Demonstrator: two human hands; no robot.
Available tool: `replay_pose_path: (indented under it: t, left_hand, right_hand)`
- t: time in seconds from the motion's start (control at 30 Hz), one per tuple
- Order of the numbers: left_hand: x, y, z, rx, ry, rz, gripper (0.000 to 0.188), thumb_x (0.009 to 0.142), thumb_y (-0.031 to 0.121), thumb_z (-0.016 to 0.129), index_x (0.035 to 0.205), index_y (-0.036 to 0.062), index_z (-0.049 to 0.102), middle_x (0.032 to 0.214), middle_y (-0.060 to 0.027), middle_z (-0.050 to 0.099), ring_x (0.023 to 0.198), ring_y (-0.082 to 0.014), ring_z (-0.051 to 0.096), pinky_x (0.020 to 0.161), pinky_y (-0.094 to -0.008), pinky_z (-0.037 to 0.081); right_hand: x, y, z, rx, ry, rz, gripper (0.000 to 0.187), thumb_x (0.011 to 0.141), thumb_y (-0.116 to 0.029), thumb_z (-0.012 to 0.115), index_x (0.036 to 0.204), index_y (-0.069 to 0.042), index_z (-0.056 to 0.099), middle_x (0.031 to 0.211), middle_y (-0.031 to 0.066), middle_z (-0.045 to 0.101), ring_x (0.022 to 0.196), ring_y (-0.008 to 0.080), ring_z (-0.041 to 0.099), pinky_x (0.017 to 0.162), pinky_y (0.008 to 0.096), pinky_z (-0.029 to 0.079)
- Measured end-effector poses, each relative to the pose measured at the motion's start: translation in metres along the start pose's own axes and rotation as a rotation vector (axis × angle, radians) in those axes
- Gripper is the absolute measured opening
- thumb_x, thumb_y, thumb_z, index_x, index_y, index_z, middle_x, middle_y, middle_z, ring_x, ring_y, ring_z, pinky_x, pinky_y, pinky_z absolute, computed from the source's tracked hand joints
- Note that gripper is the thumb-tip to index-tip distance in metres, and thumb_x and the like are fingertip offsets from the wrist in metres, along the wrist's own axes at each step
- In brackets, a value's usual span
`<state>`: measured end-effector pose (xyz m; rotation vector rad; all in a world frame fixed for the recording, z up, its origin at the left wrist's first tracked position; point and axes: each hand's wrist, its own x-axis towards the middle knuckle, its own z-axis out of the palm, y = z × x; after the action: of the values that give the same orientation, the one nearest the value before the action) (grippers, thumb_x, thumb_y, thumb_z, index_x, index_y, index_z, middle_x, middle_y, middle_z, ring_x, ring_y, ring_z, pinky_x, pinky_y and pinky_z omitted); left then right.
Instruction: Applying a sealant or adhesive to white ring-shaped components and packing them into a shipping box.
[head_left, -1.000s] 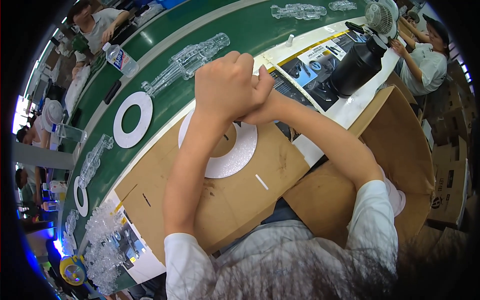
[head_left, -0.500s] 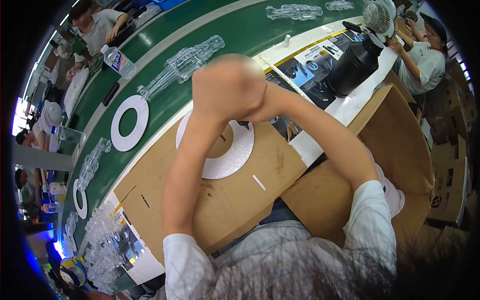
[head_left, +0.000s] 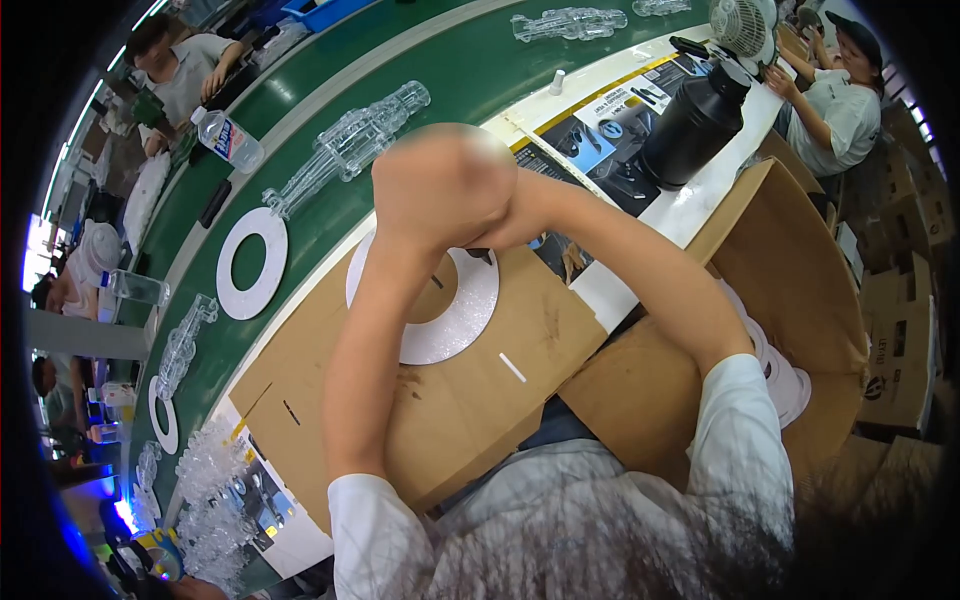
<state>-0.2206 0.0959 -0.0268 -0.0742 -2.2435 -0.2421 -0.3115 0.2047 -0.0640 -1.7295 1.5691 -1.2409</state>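
Over on your left, 1 white ring (head_left: 251, 262) is sitting on the green belt (head_left: 480, 70), well apart from you. Your left hand (head_left: 440, 185) and right hand (head_left: 500, 215) are hanging clasped together and blurred, so you can't tell what they're gripping, if anything. The second white ring (head_left: 450, 315) is lying flat on the cardboard sheet (head_left: 470, 400) directly under them, both hands about equally near.

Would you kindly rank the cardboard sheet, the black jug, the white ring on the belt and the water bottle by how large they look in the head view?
1. Cardboard sheet, by far the largest.
2. Black jug.
3. White ring, close to the jug; unsure.
4. Water bottle, though it lies farther off.
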Motion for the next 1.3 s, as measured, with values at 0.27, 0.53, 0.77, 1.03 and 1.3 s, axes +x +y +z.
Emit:
replay_pose_path:
  t: [0.27, 0.53, 0.77, 1.03, 1.3]
  left_hand:
    - [-0.001, 0.0, -0.001, 0.006, 0.006, 0.0, 0.017, 0.065, 0.019, 0.06, 0.055, 0.0078, 0.052, 0.053, -0.0061, 0.051, 0.044, -0.024, 0.05, 0.042, -0.0339, 0.04]
    - [-0.002, 0.0, 0.002, -0.01, 0.033, -0.007, 0.017, 0.063, 0.019, 0.061, 0.055, 0.007, 0.052, 0.053, -0.0064, 0.05, 0.044, -0.0237, 0.05, 0.042, -0.0335, 0.04]
    - [0.002, 0.002, -0.007, -0.041, -0.026, 0.046, 0.022, 0.066, 0.023, 0.063, 0.054, 0.006, 0.054, 0.053, -0.0083, 0.051, 0.045, -0.0251, 0.052, 0.043, -0.0357, 0.041]
    - [-0.012, 0.005, -0.026, 0.014, -0.188, -0.006, 0.026, 0.067, 0.027, 0.062, 0.054, 0.0052, 0.055, 0.052, -0.0103, 0.053, 0.044, -0.0282, 0.053, 0.042, -0.037, 0.042]
    - [-0.02, 0.006, -0.025, 0.042, -0.139, -0.014, 0.026, 0.065, 0.026, 0.061, 0.053, 0.0047, 0.054, 0.051, -0.011, 0.053, 0.04, -0.0282, 0.052, 0.039, -0.0368, 0.041]
  right_hand:
    - [0.0, -0.005, 0.0, 0.04, 0.006, 0.023, 0.033, 0.073, -0.013, 0.079, 0.1, -0.002, 0.063, 0.103, 0.0114, 0.066, 0.099, 0.0243, 0.062, 0.087, 0.0337, 0.051]
    - [0.0, -0.004, -0.001, 0.004, 0.005, 0.04, 0.029, 0.072, -0.013, 0.079, 0.093, -0.001, 0.064, 0.094, 0.0107, 0.068, 0.091, 0.0237, 0.064, 0.08, 0.0329, 0.052]
    - [0.0, 0.002, 0.005, 0.002, 0.037, -0.008, 0.029, 0.073, -0.015, 0.081, 0.094, -0.003, 0.066, 0.094, 0.0097, 0.069, 0.091, 0.0211, 0.065, 0.08, 0.0329, 0.053]
    - [-0.003, -0.014, 0.017, 0.175, -0.14, 0.033, 0.027, 0.074, -0.015, 0.084, 0.094, -0.004, 0.069, 0.096, 0.007, 0.07, 0.093, 0.0175, 0.065, 0.081, 0.0323, 0.053]
    - [-0.004, -0.014, 0.021, 0.185, -0.084, 0.01, 0.024, 0.074, -0.011, 0.084, 0.092, -0.003, 0.07, 0.093, 0.0064, 0.071, 0.089, 0.0161, 0.066, 0.078, 0.0299, 0.054]
